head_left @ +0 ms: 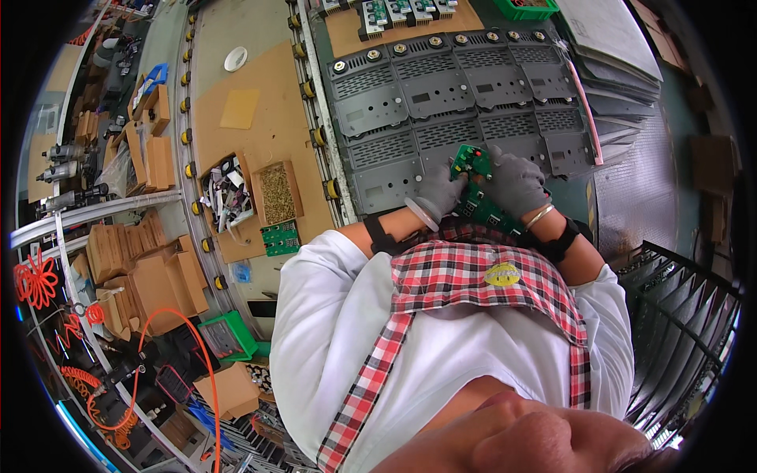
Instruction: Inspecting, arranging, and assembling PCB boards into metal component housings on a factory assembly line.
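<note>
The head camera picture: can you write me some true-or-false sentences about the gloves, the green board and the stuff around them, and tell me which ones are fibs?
1. The left hand and the right hand wear grey gloves. True.
2. The right hand is far from the green circuit board with small parts on it. False: both hands are on it.
3. Dark grey metal-looking panels with slots lie beyond the hands. True.
4. The flat, round white object lies to the right of those panels. False: it lies to their left.
5. The red, black and white checked apron has a yellow patch. True.
</note>
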`<action>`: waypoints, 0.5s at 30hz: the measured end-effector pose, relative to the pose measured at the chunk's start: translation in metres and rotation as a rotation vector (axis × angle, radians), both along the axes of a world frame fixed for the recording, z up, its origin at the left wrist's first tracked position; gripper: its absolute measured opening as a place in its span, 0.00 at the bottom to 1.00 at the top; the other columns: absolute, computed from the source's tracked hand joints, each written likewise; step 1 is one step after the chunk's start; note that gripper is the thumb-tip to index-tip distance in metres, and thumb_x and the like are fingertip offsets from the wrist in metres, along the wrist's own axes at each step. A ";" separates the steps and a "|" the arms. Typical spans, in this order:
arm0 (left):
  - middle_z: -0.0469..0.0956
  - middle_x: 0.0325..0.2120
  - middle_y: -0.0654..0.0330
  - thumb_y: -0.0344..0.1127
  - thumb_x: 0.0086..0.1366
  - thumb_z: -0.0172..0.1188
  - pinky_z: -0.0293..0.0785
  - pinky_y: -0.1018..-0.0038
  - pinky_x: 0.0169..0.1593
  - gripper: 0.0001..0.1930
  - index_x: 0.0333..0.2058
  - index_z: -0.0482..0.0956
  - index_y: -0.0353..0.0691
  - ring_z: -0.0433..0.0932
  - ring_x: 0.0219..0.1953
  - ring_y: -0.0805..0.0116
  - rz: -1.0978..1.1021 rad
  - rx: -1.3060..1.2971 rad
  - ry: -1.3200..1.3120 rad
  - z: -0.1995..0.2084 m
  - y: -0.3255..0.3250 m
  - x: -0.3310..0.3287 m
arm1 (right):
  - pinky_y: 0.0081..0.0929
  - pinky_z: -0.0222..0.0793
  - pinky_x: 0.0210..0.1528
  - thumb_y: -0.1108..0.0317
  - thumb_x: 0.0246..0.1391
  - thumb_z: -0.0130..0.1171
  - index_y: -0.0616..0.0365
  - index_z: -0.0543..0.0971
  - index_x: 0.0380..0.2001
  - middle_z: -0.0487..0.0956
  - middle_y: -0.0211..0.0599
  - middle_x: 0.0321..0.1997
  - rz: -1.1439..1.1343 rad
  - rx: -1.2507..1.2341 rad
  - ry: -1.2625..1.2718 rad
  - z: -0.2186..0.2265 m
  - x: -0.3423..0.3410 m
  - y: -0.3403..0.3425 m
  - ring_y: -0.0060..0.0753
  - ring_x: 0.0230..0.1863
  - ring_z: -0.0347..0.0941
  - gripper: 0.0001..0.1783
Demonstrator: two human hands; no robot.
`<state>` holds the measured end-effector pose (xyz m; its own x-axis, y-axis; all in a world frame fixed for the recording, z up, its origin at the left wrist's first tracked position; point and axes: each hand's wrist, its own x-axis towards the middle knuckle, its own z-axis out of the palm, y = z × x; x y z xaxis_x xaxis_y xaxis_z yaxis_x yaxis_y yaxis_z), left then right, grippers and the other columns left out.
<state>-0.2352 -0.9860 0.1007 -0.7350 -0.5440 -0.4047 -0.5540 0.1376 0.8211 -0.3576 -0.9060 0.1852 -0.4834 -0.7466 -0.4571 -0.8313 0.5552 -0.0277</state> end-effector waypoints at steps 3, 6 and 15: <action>0.75 0.20 0.60 0.40 0.54 0.55 0.68 0.72 0.28 0.14 0.31 0.74 0.34 0.74 0.22 0.68 0.036 0.291 0.216 -0.009 -0.024 0.000 | 0.40 0.67 0.33 0.49 0.41 0.56 0.57 0.64 0.38 0.75 0.45 0.27 -0.021 -0.019 -0.050 -0.002 -0.010 0.001 0.48 0.32 0.73 0.28; 0.75 0.20 0.57 0.41 0.55 0.54 0.70 0.72 0.28 0.14 0.35 0.73 0.36 0.75 0.22 0.67 0.246 0.870 0.423 -0.017 -0.085 0.019 | 0.38 0.67 0.36 0.47 0.39 0.57 0.57 0.65 0.40 0.76 0.43 0.30 -0.124 -0.202 -0.163 -0.002 -0.027 0.018 0.50 0.32 0.73 0.30; 0.65 0.48 0.50 0.48 0.58 0.44 0.60 0.58 0.49 0.23 0.50 0.62 0.45 0.64 0.50 0.53 -0.397 -0.959 -0.604 -0.051 -0.196 0.010 | 0.39 0.66 0.37 0.45 0.39 0.57 0.55 0.67 0.43 0.76 0.46 0.32 -0.365 -0.315 -0.124 -0.002 -0.035 0.054 0.49 0.35 0.73 0.32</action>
<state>-0.2256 -1.1818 0.0500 -0.7503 -0.5912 -0.2959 -0.5952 0.7989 -0.0869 -0.3922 -0.8518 0.1829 -0.6955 -0.6496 -0.3071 -0.5637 0.7583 -0.3274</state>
